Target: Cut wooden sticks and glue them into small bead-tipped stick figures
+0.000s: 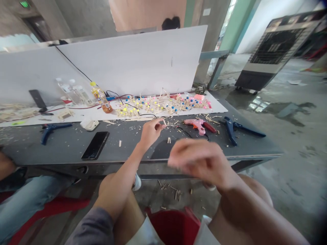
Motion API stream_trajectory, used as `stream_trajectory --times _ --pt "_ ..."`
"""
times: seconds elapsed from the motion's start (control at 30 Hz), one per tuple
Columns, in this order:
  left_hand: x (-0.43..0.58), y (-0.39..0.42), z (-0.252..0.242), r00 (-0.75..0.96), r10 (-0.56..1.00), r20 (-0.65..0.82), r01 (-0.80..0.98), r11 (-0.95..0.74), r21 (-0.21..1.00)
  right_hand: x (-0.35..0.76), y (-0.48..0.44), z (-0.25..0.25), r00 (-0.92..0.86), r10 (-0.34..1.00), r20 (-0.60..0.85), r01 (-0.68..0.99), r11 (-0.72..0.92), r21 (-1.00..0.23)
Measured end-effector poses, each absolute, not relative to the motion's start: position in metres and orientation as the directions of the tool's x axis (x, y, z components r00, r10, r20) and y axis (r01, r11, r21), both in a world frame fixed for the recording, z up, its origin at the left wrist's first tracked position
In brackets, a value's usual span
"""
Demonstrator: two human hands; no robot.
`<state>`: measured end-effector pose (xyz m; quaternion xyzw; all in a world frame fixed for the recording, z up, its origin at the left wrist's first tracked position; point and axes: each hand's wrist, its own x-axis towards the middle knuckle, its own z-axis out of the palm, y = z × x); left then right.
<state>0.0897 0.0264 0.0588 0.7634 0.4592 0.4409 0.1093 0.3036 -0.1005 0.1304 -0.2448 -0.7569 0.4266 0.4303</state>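
My left hand (151,132) is over the table's middle, its thumb and forefinger pinched on a short wooden stick (164,122). My right hand (198,158) is nearer to me and to the right, above the table's front edge. Motion smears its fingers, which look curled, and I cannot make out anything in them. Two short sticks (169,140) lie on the grey table between my hands. A pink hot glue gun (196,124) rests beyond my right hand. Blue-handled cutters (233,129) lie to its right.
Small stick pieces with coloured balls (153,105) crowd a white board along the back. A drink bottle (102,98), a phone (95,145), a white device (89,125) and another blue cutter (52,129) are on the left. A person's jeans-clad leg (33,200) is at lower left.
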Motion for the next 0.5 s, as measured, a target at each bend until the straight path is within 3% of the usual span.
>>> stream_trajectory --times 0.13,0.2,0.33,0.5 --pt "0.088 0.027 0.057 0.184 0.803 0.566 0.645 -0.534 0.547 0.313 -0.024 0.072 -0.274 0.921 0.278 0.448 0.378 -0.810" --pt "0.088 0.027 0.056 0.189 0.811 0.554 0.656 -0.524 0.544 0.316 0.001 0.043 -0.275 0.940 0.203 0.612 0.334 -0.717" --pt "0.089 0.027 0.055 0.210 0.813 0.543 0.662 -0.527 0.533 0.309 0.014 0.016 -0.355 0.911 0.212 0.711 0.410 -0.571" --pt "0.090 0.025 0.054 0.237 0.818 0.525 0.693 -0.521 0.499 0.295 0.009 0.007 -0.366 0.897 0.247 0.716 0.441 -0.541"
